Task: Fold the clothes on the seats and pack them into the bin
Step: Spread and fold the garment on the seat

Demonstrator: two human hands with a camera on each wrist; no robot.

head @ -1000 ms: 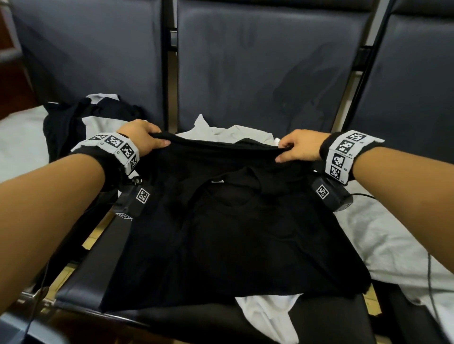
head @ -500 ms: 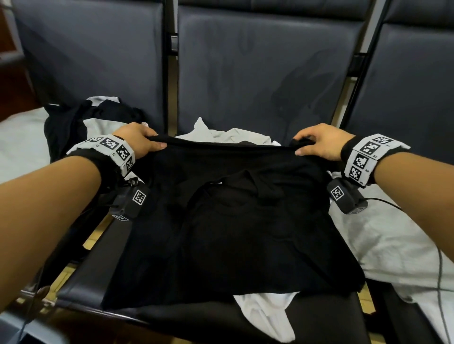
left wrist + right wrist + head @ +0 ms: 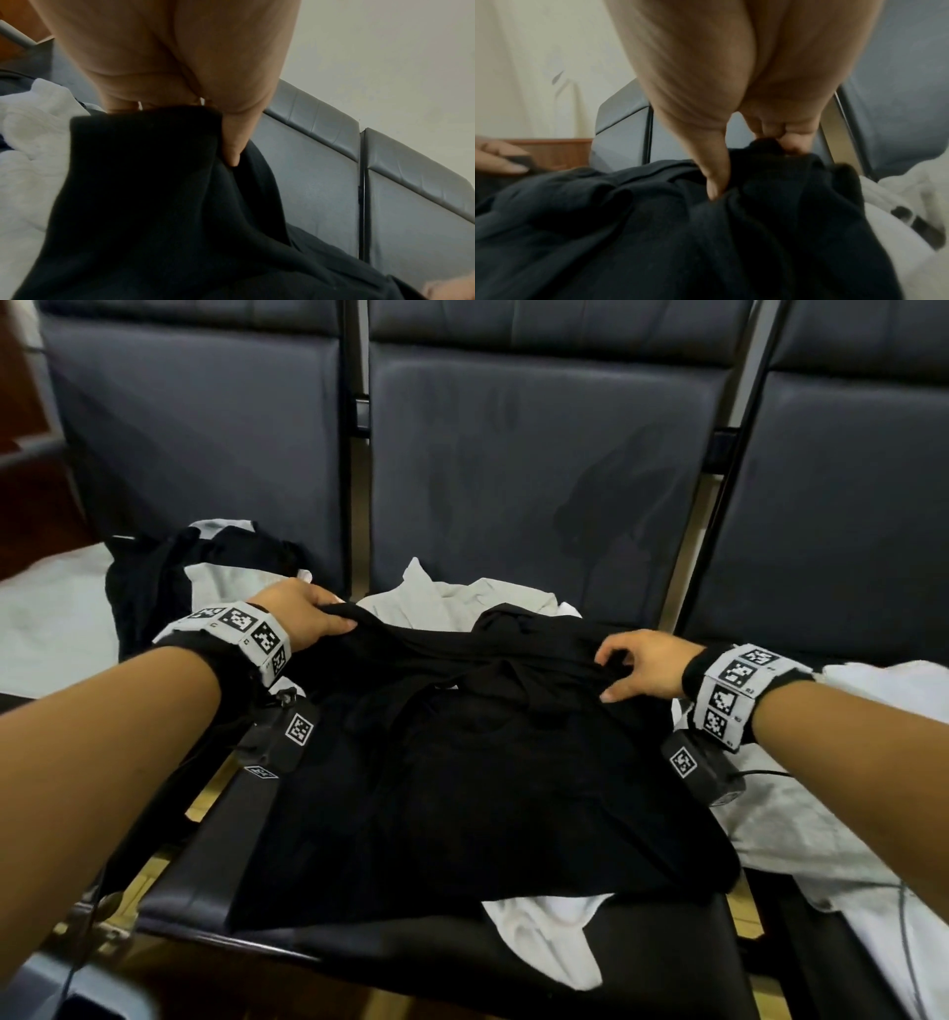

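A black garment (image 3: 482, 788) lies spread over the middle seat (image 3: 513, 963), its far edge folded toward me. My left hand (image 3: 303, 613) grips the far left corner of that edge, thumb on top and fingers under the cloth (image 3: 144, 154). My right hand (image 3: 637, 670) pinches a bunched fold of the black garment (image 3: 770, 182) at the far right, thumb pressed into the fabric. White clothing (image 3: 544, 937) lies beneath the black one, showing at the front edge and at the back. No bin is in view.
A heap of black and white clothes (image 3: 195, 572) sits on the left seat. A white garment (image 3: 821, 824) covers the right seat, with a cable across it. Dark padded backrests (image 3: 529, 469) stand behind. Gaps between seats show a wooden floor.
My right hand has drawn its end of the folded edge inward and toward me, so the fabric there now bunches. The left hand keeps its grip in nearly the same place.
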